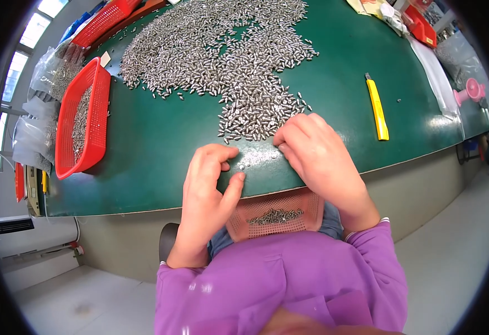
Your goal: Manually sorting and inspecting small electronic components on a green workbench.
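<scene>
Silver metal pieces [239,61], small, shiny and shaped like short pins or bullets, lie in a wide loose heap on the green table [334,61], and the near tongue of this heap comes down almost to the table's front edge, where both hands work. A few single pieces [243,165] lie apart from the heap, just at that edge, between the two hands. The left hand [206,190] rests at the edge with fingers bent and thumb stretched toward these loose pieces; I cannot tell if it pinches one. The right hand [317,159] lies flat and curled over the near end of the heap, fingertips touching it, holding nothing that I can see. Below the table edge, on the person's lap, sits a pale red mesh basket [278,215] with a small pile of the same pieces inside. The risk, as I judge it, is that pieces swept over the edge miss this basket, because they are round, roll easily, and the basket opening is partly hidden under the table. A quick sweep could also drag too many at once. At the table's left end stands a red basket [82,117] holding more pieces; near its right end lies a yellow knife [377,109].
</scene>
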Motion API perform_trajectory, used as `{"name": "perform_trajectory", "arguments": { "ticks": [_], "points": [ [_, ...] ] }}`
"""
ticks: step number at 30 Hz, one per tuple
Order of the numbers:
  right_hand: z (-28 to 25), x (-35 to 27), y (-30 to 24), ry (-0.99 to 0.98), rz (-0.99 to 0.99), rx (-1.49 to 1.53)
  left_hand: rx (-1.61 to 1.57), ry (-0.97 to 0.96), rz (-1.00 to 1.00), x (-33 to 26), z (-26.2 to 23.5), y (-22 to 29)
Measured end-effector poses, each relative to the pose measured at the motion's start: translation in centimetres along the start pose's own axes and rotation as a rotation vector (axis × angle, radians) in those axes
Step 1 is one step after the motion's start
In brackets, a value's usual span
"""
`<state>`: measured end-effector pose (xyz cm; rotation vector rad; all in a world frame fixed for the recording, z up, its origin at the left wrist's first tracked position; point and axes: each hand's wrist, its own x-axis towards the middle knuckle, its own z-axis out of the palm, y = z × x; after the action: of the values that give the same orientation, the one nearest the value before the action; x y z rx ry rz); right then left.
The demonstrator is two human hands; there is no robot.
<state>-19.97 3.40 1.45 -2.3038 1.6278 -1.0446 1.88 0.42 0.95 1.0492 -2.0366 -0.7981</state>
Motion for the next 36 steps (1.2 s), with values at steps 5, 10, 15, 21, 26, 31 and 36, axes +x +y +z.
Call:
{"name": "perform_trajectory", "arguments": {
  "ticks": [5, 10, 15, 21, 26, 31, 36],
  "points": [
    [-0.5, -0.5, -0.7, 0.057, 0.121, 0.026, 0.170, 0.012, 0.065, 0.3, 0.8, 0.1],
    [-0.9, -0.9, -0.5, -0.041, 0.029, -0.008, 0.178, 0.025, 0.083, 0.2, 1.1, 0.0],
    [-0.4, -0.9, -0.6, -0.019, 0.007, 0.070, -0.030, 0.086, 0.028, -0.1, 0.7, 0.0],
    [-0.1, -1.1, -0.7, -0.018, 0.007, 0.123, -0.591, 0.150, 0.012, -1.4, -0.2, 0.0],
    [-1.4, -1.8, -0.4, 0.017, 0.085, 0.086, -0.890, 0.007, -0.063, -3.4, -0.1, 0.4],
    [-4.5, -3.4, 2.5, 0.353, 0.284, -0.324, -1.060, -0.194, -0.237, -4.9, 0.6, 0.7],
    [-6.2, -4.2, 4.8, 0.424, 0.359, -0.403, -1.090, -0.283, -0.285, -5.7, 1.9, 0.9]
  ]
}}
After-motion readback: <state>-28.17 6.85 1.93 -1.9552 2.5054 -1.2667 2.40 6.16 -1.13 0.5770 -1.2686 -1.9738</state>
